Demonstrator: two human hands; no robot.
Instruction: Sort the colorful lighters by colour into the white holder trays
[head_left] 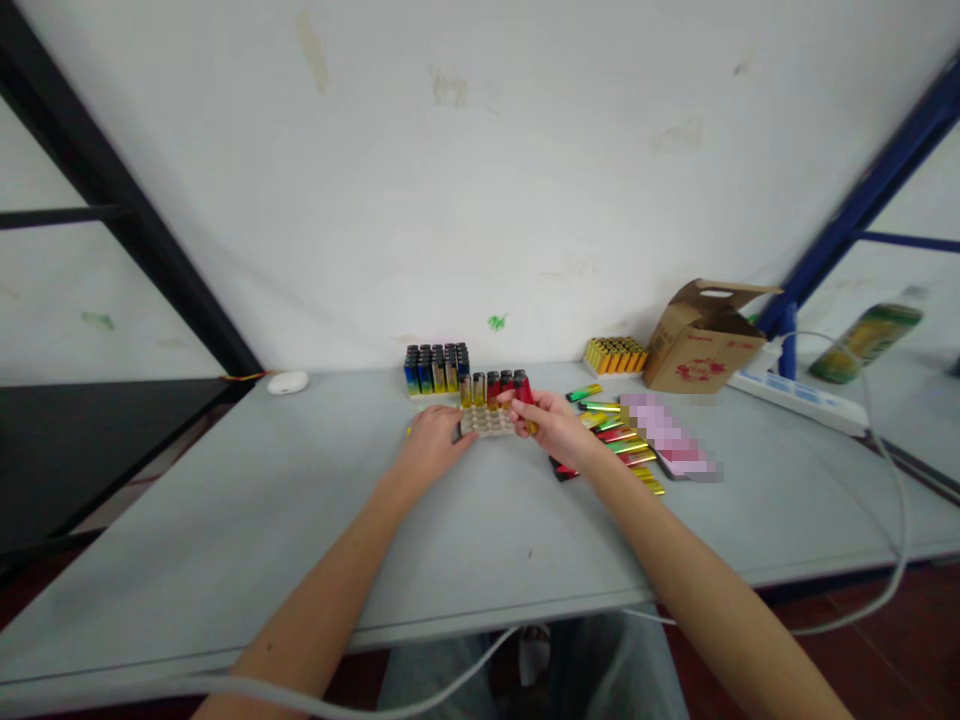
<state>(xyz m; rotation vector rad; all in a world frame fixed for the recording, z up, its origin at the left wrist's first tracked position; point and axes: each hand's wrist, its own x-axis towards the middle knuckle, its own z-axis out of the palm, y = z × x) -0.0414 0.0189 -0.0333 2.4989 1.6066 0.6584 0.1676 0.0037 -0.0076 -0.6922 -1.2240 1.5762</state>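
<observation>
A white tray with rows of round pockets (484, 421) lies in front of me, its back row holding several upright gold and red cylinders (479, 388) with dark tops. My left hand (433, 437) grips the tray's left end, fingers behind and thumb in front. Above the tray's right end, my right hand (553, 425) is closed, pinching a shiny red-and-gold cylinder (523, 391) between thumb and fingers. Beside that hand lies a loose pile of metallic green, red and gold cylinders (626, 447) with dark ends. Their exact kind is too small to tell; they look like batteries.
Behind the tray stands a filled block of blue-and-gold cylinders (436, 369). A tray of orange-yellow cylinders (616, 354) is by the wall, beside an opened cardboard box (701, 345). A pink phone-like slab (667, 435), power strip (799, 398) and white case (288, 382) also lie here.
</observation>
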